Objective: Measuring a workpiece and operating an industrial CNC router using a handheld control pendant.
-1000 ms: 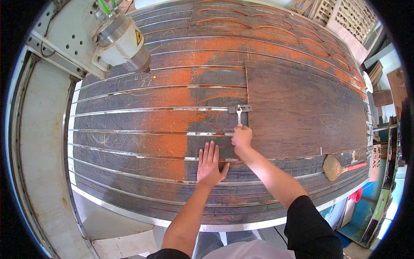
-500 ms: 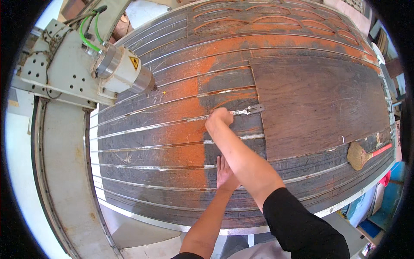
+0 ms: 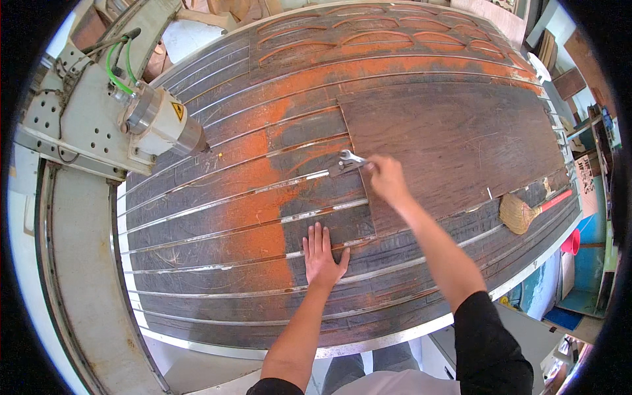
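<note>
My right hand [image 3: 387, 178] is closed around the handle of a silver open-end wrench [image 3: 351, 157]. The wrench's jaw end points left, at a bolt on a flat metal clamp [image 3: 337, 170] by the board's left edge; whether it touches the bolt I cannot tell. Under my right hand lies a large dark brown wooden board [image 3: 454, 141]. My left hand [image 3: 322, 260] rests flat, fingers stretched, on the slotted machine table [image 3: 197, 257], nearer to me than the clamp.
A machine spindle [image 3: 161, 125] with green hoses hangs over the table's left part, on a pale gantry [image 3: 85, 250]. Orange dust [image 3: 243, 191] covers a band of the table. A hand brush [image 3: 520, 212] with a red handle lies near the right edge. A carved panel [image 3: 368, 36] lies at the far side.
My right hand has swung from the left of the clamp to its right, over the board, with the wrench now pointing left. My left hand stays flat on the table. The view has shifted somewhat.
</note>
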Tool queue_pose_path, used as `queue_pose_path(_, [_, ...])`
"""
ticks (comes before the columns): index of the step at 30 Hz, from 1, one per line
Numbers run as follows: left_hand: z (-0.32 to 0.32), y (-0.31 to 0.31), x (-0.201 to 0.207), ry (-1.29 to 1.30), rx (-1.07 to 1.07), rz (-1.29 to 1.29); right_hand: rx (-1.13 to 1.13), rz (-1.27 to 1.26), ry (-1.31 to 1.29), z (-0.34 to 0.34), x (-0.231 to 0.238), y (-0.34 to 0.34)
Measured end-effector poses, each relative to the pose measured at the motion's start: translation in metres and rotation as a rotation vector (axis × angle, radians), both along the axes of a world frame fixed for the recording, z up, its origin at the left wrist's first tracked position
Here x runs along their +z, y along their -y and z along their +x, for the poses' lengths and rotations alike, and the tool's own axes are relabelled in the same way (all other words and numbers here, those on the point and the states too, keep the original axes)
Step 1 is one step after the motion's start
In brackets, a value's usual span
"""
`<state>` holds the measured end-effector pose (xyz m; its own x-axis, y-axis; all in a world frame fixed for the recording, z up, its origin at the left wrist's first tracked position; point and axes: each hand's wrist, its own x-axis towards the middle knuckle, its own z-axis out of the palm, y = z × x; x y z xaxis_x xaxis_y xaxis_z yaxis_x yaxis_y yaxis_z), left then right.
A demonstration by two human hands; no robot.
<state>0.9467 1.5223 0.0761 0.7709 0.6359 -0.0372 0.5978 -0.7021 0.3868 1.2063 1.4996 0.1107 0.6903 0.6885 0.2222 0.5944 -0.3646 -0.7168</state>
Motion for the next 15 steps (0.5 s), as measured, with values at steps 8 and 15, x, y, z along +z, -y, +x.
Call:
queue_pose_path(8, [-0.001,0.001,-0.003,-0.003,0.005,0.012,0.303,-0.316,0.405,0.066,-0.024,-0.028])
queue_pose_path(15, [0.0,0.003,-0.003,0.019,0.009,0.011,0.537,-0.226,0.191,0.088,-0.033,-0.039])
